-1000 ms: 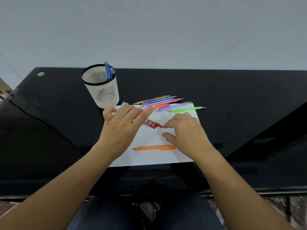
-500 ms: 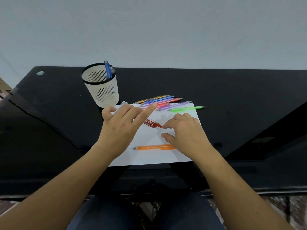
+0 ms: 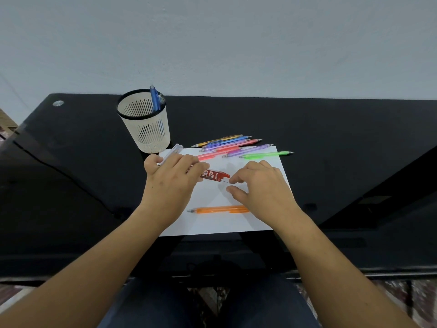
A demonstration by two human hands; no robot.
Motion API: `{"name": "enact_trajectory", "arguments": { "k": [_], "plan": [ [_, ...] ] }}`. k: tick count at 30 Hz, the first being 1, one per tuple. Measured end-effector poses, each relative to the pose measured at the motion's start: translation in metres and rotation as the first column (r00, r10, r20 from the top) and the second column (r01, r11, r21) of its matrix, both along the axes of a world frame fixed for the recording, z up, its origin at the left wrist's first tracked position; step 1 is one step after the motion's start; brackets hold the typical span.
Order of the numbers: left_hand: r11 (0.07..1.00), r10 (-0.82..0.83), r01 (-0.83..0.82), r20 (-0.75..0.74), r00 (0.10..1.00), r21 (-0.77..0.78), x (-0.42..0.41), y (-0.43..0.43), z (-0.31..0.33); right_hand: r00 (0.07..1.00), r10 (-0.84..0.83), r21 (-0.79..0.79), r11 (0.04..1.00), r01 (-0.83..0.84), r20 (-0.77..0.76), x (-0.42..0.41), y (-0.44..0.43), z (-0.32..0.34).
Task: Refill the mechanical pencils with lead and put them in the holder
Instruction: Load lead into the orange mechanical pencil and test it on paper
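A red lead case point(image 3: 214, 175) lies tilted on the white paper sheet point(image 3: 212, 223), and my left hand point(image 3: 170, 183) holds its left end under curled fingers. A clear plastic tube point(image 3: 172, 153) sticks out between that hand's thumb and fingers. My right hand point(image 3: 262, 188) pinches a thin lead point(image 3: 226, 182) at the case's right tip. An orange mechanical pencil point(image 3: 217, 210) lies on the paper below both hands. Several coloured pencils point(image 3: 230, 145) and a green pencil point(image 3: 264, 154) lie at the paper's far edge. The white mesh holder point(image 3: 147, 131) stands at back left with a blue pencil point(image 3: 155, 100) in it.
Everything sits on a black glass desk point(image 3: 343, 143) against a pale wall. The desk's near edge runs just above my lap. A small metal fitting point(image 3: 58, 103) marks the desk's far left corner.
My left fingers have curled in, uncovering more of the red case. My right fingertips have moved slightly right of the case tip, with a thin lead now showing between them.
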State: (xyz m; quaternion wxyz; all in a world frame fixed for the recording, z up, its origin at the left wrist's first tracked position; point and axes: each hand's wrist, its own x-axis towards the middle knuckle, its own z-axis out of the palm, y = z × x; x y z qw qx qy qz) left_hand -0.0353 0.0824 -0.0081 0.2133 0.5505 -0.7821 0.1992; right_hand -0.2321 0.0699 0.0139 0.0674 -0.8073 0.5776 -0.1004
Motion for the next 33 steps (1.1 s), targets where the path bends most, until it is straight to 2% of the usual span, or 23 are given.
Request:
{"name": "enact_trajectory", "arguments": {
  "k": [24,29,33],
  "plan": [
    [0.974,0.138,-0.132,-0.019,0.990,0.186,0.0006,0.0012,-0.0024,1.000,-0.003,-0.067,0.998,0.002,-0.010,-0.0005,-0.0001,-0.0014],
    [0.943,0.168,-0.166,0.020,0.986,0.289,-0.0017,0.0030,0.0008,0.999,0.000,-0.063,0.998,0.003,0.050,0.0013,0.0018,-0.0014],
    [0.919,0.185,-0.184,0.033,0.982,0.348,-0.0015,0.0033,-0.0004,0.999,-0.001,-0.056,0.998,0.003,0.043,0.0022,0.0025,-0.0022]
  ]
}}
